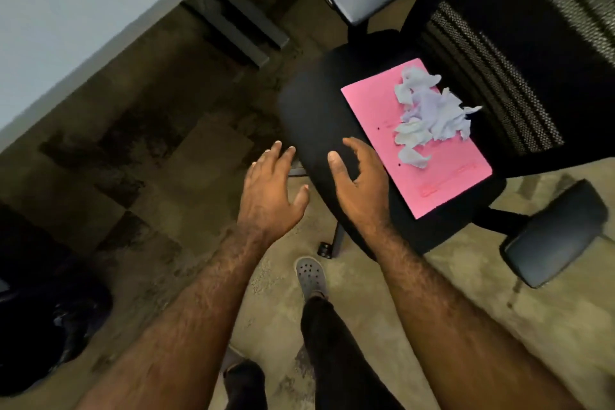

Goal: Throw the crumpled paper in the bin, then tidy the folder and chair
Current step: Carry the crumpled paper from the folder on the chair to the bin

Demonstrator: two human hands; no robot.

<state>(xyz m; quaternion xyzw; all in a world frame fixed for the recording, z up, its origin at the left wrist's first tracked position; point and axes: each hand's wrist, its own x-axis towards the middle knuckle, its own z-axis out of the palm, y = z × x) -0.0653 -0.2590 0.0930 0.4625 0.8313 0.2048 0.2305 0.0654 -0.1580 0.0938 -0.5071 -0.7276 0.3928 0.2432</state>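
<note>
— Pink folder on chair seat; crumpled paper heaped atop. Hands?
— Left hand, right hand both spread, empty. Best: cup whole wad together, folder undisturbed.

Black chair seat w/ pink folder, crumpled paper atop folder.
</note>
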